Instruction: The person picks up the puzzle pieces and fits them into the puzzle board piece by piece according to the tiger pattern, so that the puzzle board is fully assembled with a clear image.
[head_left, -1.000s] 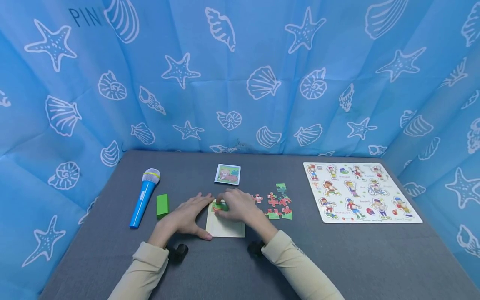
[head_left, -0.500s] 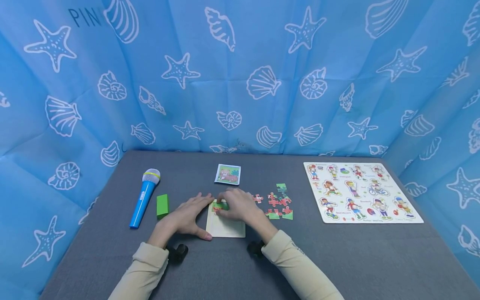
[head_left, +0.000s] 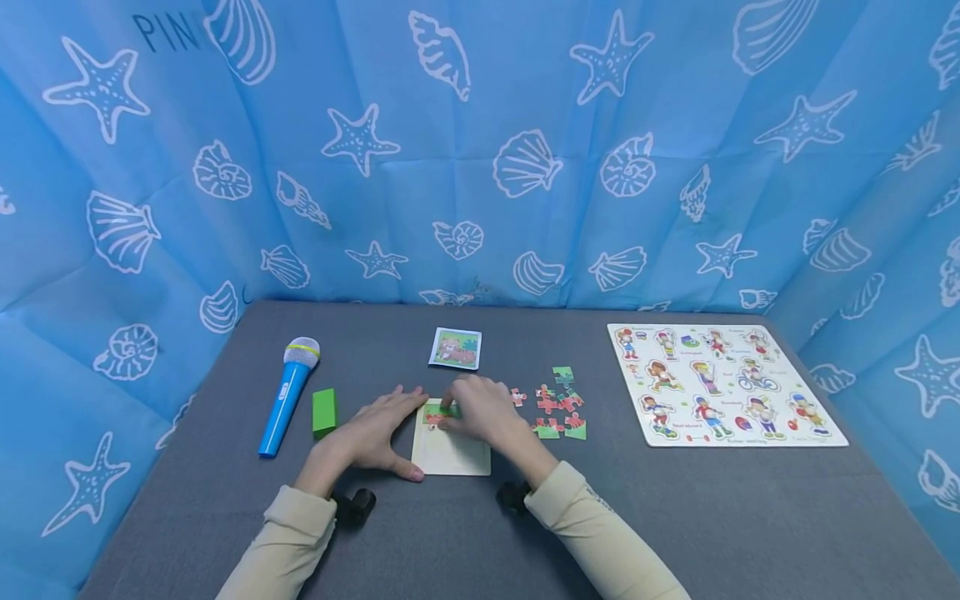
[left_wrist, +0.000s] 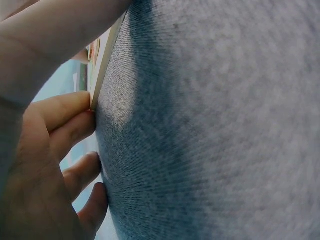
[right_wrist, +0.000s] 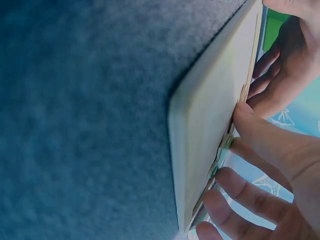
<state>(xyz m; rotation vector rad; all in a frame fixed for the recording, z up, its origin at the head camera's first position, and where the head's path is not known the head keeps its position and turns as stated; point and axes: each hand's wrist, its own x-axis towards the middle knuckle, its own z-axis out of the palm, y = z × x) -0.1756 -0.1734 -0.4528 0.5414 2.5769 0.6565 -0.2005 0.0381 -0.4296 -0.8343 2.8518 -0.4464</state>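
Note:
A pale square puzzle tray (head_left: 450, 457) lies on the table in front of me, with a few red and green pieces (head_left: 432, 414) in its far left part. My left hand (head_left: 375, 433) spans the tray's left side, thumb at the near corner and index fingertip (left_wrist: 82, 101) touching the far one. Over the far right part, my right hand (head_left: 483, 412) pinches a small green puzzle piece (right_wrist: 226, 142) between thumb and index finger, at tray level. The fingers hide most of that piece. Several loose puzzle pieces (head_left: 548, 406) lie right of the tray.
A picture card (head_left: 455, 348) lies behind the tray. To the left are a blue toy microphone (head_left: 281, 408) and a green block (head_left: 325, 411). A large white board with sports figures (head_left: 660, 442) lies at the right. A blue curtain (head_left: 480, 192) stands behind the table.
My right hand has shifted slightly to the right over the tray, showing more of the pieces at its far left. The left hand has stayed in place.

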